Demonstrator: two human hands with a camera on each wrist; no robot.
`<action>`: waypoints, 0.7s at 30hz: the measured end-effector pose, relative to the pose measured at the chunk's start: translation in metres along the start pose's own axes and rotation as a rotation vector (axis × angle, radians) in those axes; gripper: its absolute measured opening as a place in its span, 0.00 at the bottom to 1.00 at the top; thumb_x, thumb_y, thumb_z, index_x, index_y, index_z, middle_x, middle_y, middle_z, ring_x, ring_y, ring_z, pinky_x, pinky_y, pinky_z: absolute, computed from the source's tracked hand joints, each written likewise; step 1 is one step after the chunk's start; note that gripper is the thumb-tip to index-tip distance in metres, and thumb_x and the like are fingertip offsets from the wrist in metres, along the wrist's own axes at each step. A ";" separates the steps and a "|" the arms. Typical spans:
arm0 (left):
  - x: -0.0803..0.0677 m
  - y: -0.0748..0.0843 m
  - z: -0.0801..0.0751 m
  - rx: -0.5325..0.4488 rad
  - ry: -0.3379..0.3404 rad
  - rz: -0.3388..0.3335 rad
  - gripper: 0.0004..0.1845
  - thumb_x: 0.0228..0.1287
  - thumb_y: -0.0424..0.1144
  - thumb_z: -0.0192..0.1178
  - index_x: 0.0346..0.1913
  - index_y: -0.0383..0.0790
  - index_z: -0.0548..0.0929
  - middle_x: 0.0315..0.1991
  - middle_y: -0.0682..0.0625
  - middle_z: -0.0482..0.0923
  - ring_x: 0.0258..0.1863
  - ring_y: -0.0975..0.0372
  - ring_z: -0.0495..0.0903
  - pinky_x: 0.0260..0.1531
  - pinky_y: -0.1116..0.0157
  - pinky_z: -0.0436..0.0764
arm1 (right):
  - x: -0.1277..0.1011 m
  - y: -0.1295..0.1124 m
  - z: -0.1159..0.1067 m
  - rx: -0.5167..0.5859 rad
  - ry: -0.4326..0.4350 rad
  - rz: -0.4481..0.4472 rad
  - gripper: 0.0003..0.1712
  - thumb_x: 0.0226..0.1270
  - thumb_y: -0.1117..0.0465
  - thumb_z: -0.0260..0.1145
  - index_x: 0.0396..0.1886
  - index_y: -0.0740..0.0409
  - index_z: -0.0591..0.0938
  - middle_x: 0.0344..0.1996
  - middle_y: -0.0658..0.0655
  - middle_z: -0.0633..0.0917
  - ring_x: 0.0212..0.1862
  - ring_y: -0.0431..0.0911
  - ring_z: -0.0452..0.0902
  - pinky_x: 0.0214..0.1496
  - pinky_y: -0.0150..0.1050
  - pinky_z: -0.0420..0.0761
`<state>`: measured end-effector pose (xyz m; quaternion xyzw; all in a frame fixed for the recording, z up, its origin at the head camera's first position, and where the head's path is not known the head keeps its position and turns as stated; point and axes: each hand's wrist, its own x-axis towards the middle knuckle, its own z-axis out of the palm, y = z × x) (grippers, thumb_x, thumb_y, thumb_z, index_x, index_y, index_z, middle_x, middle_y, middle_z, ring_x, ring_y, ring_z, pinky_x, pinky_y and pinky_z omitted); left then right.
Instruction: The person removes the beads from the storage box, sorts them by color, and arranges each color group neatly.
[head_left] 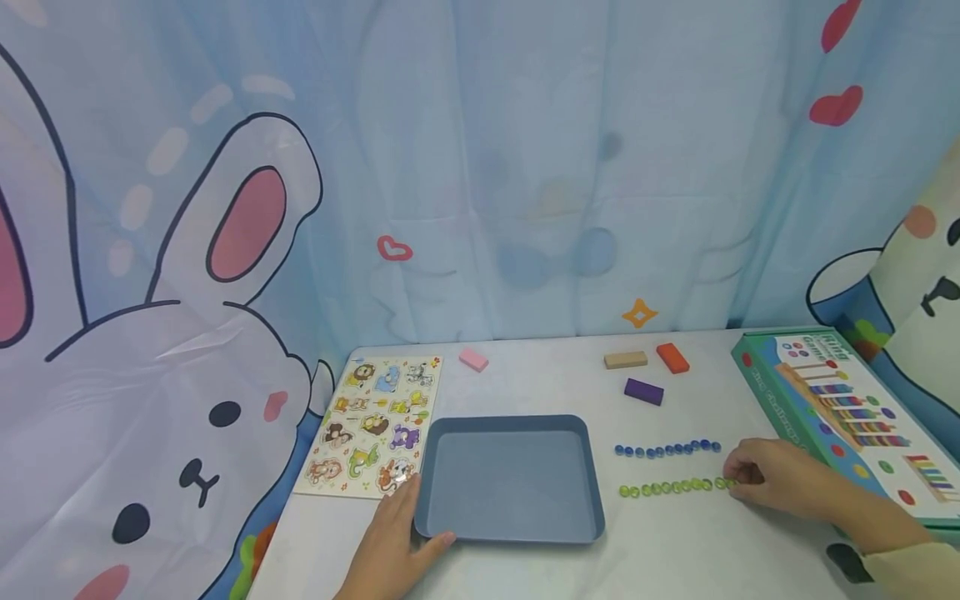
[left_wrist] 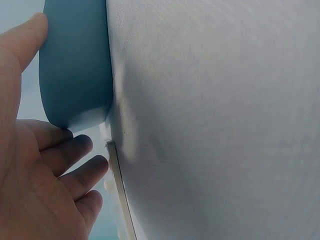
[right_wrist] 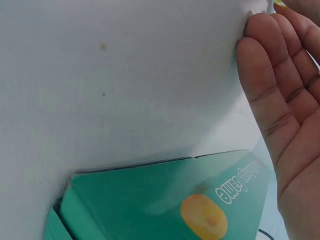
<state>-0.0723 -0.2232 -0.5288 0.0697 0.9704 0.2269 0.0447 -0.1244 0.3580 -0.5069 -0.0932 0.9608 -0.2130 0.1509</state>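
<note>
My right hand [head_left: 780,479] pinches a small green bead [right_wrist: 281,3] between thumb and forefinger, at the right end of a row of green beads [head_left: 666,488]. Behind that row runs a second row, of blue beads [head_left: 667,450]. In the right wrist view the bead shows only partly at the top edge. My left hand [head_left: 393,537] touches the near left corner of a blue-grey tray [head_left: 517,540], thumb along the front side and fingers by the left side. The left wrist view shows the fingers loosely bent beside the tray's wall [left_wrist: 77,60].
Left of the tray lies an animal puzzle board [head_left: 375,425]. At the back are a pink block [head_left: 473,359], a tan block [head_left: 626,360], an orange block [head_left: 672,358] and a purple block [head_left: 643,392]. A green game box [head_left: 847,417] lies at the right, near my right forearm.
</note>
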 end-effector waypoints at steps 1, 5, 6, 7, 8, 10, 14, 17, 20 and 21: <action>0.000 0.000 0.000 0.000 0.000 0.001 0.61 0.59 0.78 0.61 0.83 0.41 0.57 0.80 0.38 0.63 0.78 0.41 0.64 0.75 0.36 0.68 | 0.000 0.000 0.000 0.004 0.000 0.005 0.13 0.58 0.54 0.82 0.40 0.49 0.88 0.29 0.44 0.80 0.32 0.35 0.70 0.32 0.29 0.75; 0.000 0.000 0.001 -0.002 -0.013 -0.005 0.61 0.59 0.78 0.61 0.84 0.42 0.56 0.81 0.40 0.61 0.79 0.42 0.63 0.76 0.38 0.67 | 0.000 0.003 -0.001 0.020 0.007 -0.004 0.17 0.56 0.52 0.82 0.43 0.50 0.88 0.31 0.44 0.81 0.33 0.36 0.71 0.33 0.29 0.77; 0.001 0.000 0.001 -0.002 -0.015 -0.005 0.61 0.59 0.78 0.61 0.84 0.42 0.55 0.81 0.40 0.61 0.80 0.42 0.63 0.77 0.38 0.67 | 0.000 0.004 -0.001 0.023 0.012 -0.002 0.18 0.56 0.51 0.83 0.43 0.50 0.88 0.31 0.44 0.81 0.33 0.35 0.71 0.33 0.28 0.77; 0.001 -0.001 0.001 -0.002 -0.015 0.002 0.61 0.59 0.78 0.61 0.84 0.41 0.55 0.81 0.40 0.61 0.79 0.42 0.63 0.76 0.37 0.67 | -0.001 0.006 -0.002 0.027 0.018 0.000 0.18 0.55 0.51 0.83 0.44 0.49 0.88 0.31 0.44 0.81 0.32 0.34 0.71 0.33 0.28 0.77; 0.002 -0.001 0.001 0.000 -0.016 0.001 0.61 0.59 0.78 0.60 0.84 0.42 0.55 0.82 0.40 0.61 0.80 0.42 0.62 0.77 0.38 0.67 | -0.002 0.007 -0.003 0.026 0.028 -0.014 0.19 0.54 0.51 0.83 0.44 0.50 0.88 0.31 0.44 0.81 0.32 0.34 0.71 0.33 0.28 0.77; 0.002 -0.001 0.001 -0.001 -0.019 0.000 0.61 0.59 0.78 0.60 0.84 0.42 0.55 0.82 0.41 0.60 0.80 0.42 0.62 0.77 0.38 0.66 | -0.004 0.007 -0.006 0.022 0.055 -0.051 0.20 0.54 0.51 0.84 0.44 0.50 0.88 0.31 0.44 0.81 0.32 0.33 0.71 0.32 0.28 0.77; 0.002 -0.001 0.000 0.006 -0.023 -0.002 0.62 0.59 0.78 0.60 0.85 0.42 0.54 0.82 0.40 0.59 0.80 0.42 0.61 0.78 0.39 0.65 | -0.010 -0.002 -0.013 0.016 0.121 -0.124 0.17 0.58 0.53 0.82 0.45 0.50 0.89 0.31 0.42 0.81 0.31 0.30 0.69 0.31 0.27 0.76; 0.001 -0.002 -0.002 0.013 -0.018 0.013 0.62 0.60 0.78 0.60 0.84 0.40 0.54 0.82 0.39 0.60 0.80 0.41 0.62 0.77 0.38 0.66 | -0.013 -0.016 -0.022 0.012 0.177 -0.143 0.14 0.64 0.51 0.78 0.46 0.50 0.89 0.32 0.41 0.81 0.32 0.29 0.69 0.32 0.27 0.77; 0.001 -0.002 -0.005 0.018 -0.016 0.018 0.62 0.60 0.77 0.61 0.84 0.39 0.54 0.82 0.38 0.59 0.80 0.41 0.61 0.77 0.38 0.66 | -0.013 -0.032 -0.031 0.001 0.236 -0.147 0.13 0.68 0.51 0.75 0.47 0.50 0.89 0.33 0.40 0.82 0.33 0.28 0.69 0.33 0.27 0.79; 0.001 -0.002 -0.006 0.019 -0.018 0.017 0.62 0.60 0.77 0.61 0.84 0.39 0.54 0.82 0.39 0.59 0.80 0.41 0.61 0.77 0.38 0.66 | -0.014 -0.038 -0.034 -0.003 0.253 -0.146 0.12 0.68 0.51 0.75 0.47 0.50 0.89 0.34 0.40 0.82 0.34 0.28 0.70 0.34 0.27 0.79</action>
